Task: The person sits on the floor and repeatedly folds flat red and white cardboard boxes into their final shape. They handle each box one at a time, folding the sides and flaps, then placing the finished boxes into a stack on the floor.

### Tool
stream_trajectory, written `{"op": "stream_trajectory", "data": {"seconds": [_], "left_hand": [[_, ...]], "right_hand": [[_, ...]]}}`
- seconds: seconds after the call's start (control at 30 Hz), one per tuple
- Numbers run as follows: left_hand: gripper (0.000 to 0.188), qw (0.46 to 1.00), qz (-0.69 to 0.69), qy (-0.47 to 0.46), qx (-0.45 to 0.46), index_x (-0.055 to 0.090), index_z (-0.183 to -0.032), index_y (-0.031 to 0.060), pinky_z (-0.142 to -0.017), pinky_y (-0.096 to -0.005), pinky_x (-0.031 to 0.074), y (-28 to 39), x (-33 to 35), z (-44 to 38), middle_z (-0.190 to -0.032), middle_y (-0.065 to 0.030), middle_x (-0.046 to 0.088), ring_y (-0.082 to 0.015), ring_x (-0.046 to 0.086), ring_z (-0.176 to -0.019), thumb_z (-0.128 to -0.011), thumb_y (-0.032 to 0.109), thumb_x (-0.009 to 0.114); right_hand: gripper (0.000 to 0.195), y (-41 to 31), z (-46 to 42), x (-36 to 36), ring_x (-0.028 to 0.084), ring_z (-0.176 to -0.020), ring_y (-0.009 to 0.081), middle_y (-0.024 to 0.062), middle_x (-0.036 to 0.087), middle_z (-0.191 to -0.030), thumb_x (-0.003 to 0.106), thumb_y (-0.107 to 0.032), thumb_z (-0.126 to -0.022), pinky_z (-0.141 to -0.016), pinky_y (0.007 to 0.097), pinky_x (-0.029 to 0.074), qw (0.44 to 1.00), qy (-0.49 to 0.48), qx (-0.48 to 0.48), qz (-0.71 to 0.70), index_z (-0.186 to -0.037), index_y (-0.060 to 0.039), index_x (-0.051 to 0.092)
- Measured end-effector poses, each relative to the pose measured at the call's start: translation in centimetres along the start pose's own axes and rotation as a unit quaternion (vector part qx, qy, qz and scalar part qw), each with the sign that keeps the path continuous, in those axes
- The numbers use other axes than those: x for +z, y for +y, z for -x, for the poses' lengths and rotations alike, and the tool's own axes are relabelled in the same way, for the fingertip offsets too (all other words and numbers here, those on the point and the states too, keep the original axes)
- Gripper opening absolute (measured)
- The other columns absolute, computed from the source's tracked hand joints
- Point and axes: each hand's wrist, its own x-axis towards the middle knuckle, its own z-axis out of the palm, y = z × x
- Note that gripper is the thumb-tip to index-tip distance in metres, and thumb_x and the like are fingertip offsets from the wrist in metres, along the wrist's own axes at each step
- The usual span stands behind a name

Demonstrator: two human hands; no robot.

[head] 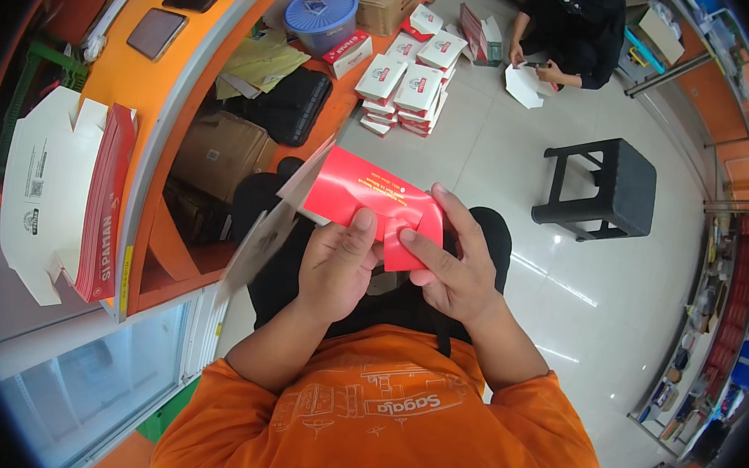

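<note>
Both hands hold one partly folded red and white cardboard box (359, 183) above my lap, its printed red side facing up. My left hand (339, 267) grips the lower edge, thumb on the red panel. My right hand (454, 263) pinches the right end, with fingers on a small red flap beside a slot. The white part of the card hangs down to the left. A stack of flat, unfolded box blanks (54, 195) lies on the orange counter at the left. Folded boxes (419, 86) are piled on the floor ahead.
A black plastic stool (599, 189) stands on the tiled floor at the right. Another person (571, 35) crouches at the top, handling a white card. Two phones lie on the orange counter (112, 88). A blue-lidded tub (322, 19) and a black case (292, 105) sit ahead left.
</note>
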Motion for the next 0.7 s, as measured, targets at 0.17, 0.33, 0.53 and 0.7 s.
{"op": "stream_trajectory", "data": {"seconds": [0.17,0.33,0.53,0.7], "left_hand": [[0.042,0.993,0.114,-0.01,-0.02,0.046,-0.142,-0.0019,-0.105,-0.048,0.054,0.3,-0.9,-0.2,-0.137,-0.0175,0.06,-0.0311,0.062,-0.127,-0.112,0.027,0.043],[0.04,0.962,0.257,-0.077,-0.043,0.042,-0.146,-0.0001,-0.108,-0.0531,0.051,0.2,-2.6,-0.7,-0.144,-0.0201,0.055,-0.0354,0.058,-0.133,-0.111,0.02,0.038],[0.04,0.974,0.217,-0.05,-0.04,0.041,-0.146,0.0009,-0.107,-0.0521,0.053,-0.7,-2.3,0.2,-0.143,-0.0181,0.055,-0.033,0.06,-0.13,-0.113,0.023,0.037],[0.042,0.995,0.088,0.026,-0.037,0.041,-0.147,0.0016,-0.095,-0.0482,0.062,-1.1,-1.5,0.3,-0.142,-0.0175,0.056,-0.0314,0.059,-0.13,-0.113,0.024,0.035]], "right_hand": [[0.045,0.8,-0.1,0.3,0.061,-0.123,0.0377,0.0277,0.048,-0.149,0.063,-0.045,-0.097,-0.102,0.043,0.051,0.995,0.026,0.01,-0.098,-0.124,-0.0116,0.074],[0.045,1.1,-0.5,0.1,0.062,-0.12,0.0368,0.0276,0.049,-0.148,0.062,-0.046,-0.096,-0.099,0.0418,0.052,0.998,0.006,0.005,-0.06,-0.124,-0.0125,0.075],[0.043,0.3,-0.5,0.2,0.06,-0.123,0.0377,0.0266,0.049,-0.147,0.07,-0.041,-0.092,-0.099,0.0423,0.052,0.999,0.007,0.028,-0.027,-0.125,-0.0125,0.074],[0.046,-0.1,-0.5,0.9,0.059,-0.123,0.0399,0.0272,0.048,-0.147,0.08,-0.028,-0.086,-0.099,0.0439,0.053,0.997,-0.015,0.032,0.073,-0.129,-0.0154,0.072]]}}
